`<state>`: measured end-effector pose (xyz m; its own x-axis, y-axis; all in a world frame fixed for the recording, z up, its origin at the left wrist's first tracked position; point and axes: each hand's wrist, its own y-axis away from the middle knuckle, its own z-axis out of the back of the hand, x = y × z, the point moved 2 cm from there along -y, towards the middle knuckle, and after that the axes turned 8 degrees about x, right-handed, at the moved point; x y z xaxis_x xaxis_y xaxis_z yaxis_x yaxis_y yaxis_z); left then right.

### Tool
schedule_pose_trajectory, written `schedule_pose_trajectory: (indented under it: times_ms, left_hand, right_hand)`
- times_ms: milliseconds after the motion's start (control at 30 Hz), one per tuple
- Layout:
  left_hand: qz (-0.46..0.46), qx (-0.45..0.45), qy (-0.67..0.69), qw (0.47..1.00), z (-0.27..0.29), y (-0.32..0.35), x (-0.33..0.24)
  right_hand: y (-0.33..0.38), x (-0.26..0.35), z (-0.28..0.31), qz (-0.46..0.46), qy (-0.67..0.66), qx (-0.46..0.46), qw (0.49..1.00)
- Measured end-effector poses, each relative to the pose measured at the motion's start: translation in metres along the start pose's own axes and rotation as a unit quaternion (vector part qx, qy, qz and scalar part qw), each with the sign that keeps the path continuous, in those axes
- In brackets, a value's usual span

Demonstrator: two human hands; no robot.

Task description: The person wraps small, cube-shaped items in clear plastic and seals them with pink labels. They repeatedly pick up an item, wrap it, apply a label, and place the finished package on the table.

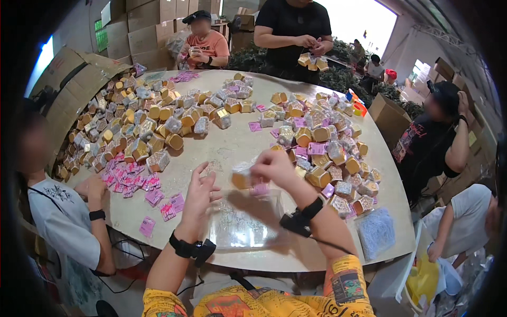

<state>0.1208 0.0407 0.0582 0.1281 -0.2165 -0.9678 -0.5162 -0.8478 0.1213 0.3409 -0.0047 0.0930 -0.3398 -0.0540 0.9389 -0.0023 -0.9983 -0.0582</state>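
Fingers of the right hand [274, 168] pinch a small gold box [242, 179] with a pink tag [259, 189] at the frame's centre, above a clear plastic sheet [243, 224]. The left hand [199, 194], just left of centre, hangs spread wide and empty. Heaps of wrapped boxes [322, 142] cover the round table [227, 142], pink tags [129, 177] lying at middle left.

A round beige table [222, 145] fills the middle of a storeroom. Stacked cardboard boxes [150, 24] line the far wall at upper left, and more boxes [388, 113] sit to the right. A wide bright opening [362, 18] at the back lets in daylight. Dark greenery [343, 79] lies heaped behind the table.
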Motion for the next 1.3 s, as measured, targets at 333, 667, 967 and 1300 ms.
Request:
schedule_pose_trajectory:
  times_ms: [333, 667, 967, 1300]
  left_hand:
    - [-0.158, -0.014, -0.528, 0.834, 0.076, 0.011, 0.011]
    - [-0.085, -0.015, -0.659, 0.747, 0.089, 0.021, 0.040]
    - [-0.090, -0.049, -0.658, 0.746, 0.105, 0.021, 0.042]
    - [-0.054, -0.054, -0.593, 0.801, 0.120, 0.010, 0.039]
  right_hand:
    - [0.016, 0.031, 0.151, 0.114, 0.378, -0.362, 0.845]
    - [0.068, -0.056, -0.062, 0.046, 0.373, 0.169, 0.911]
    - [0.057, -0.078, -0.076, 0.019, 0.294, 0.123, 0.948]
    - [0.057, -0.055, -0.041, -0.019, 0.262, 0.112, 0.958]
